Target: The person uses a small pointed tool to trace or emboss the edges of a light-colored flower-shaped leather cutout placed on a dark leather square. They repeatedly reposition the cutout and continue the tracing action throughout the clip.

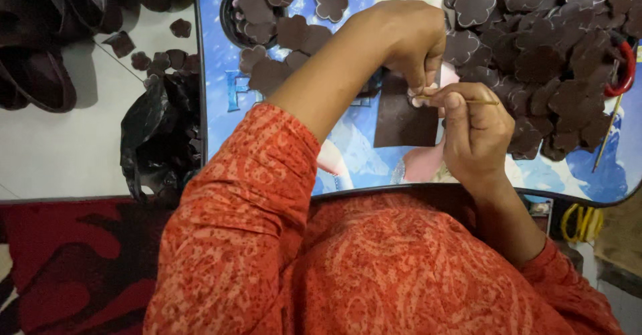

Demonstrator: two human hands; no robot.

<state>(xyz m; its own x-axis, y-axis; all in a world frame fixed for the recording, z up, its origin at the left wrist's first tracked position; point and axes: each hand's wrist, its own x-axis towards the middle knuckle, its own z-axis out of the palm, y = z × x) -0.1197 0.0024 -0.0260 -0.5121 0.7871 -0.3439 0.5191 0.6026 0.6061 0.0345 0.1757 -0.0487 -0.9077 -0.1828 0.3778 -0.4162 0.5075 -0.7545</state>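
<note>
My left hand (404,41) pinches the top edge of a dark brown square sheet (401,122), which hangs over the blue picture-printed tray table (224,61). My right hand (473,134) is closed around a thin wooden stick (487,101), whose near end touches the sheet's upper right corner next to my left fingertips. Both arms wear orange patterned sleeves. What lies under my hands on the table is hidden.
A heap of several dark brown flower-shaped cutouts (542,54) covers the table's right side, more cutouts (281,27) lie at upper left around a dark round dish. A red ring (626,67) and a second stick (607,134) sit at right. A black plastic bag (160,134) lies on the white floor at left.
</note>
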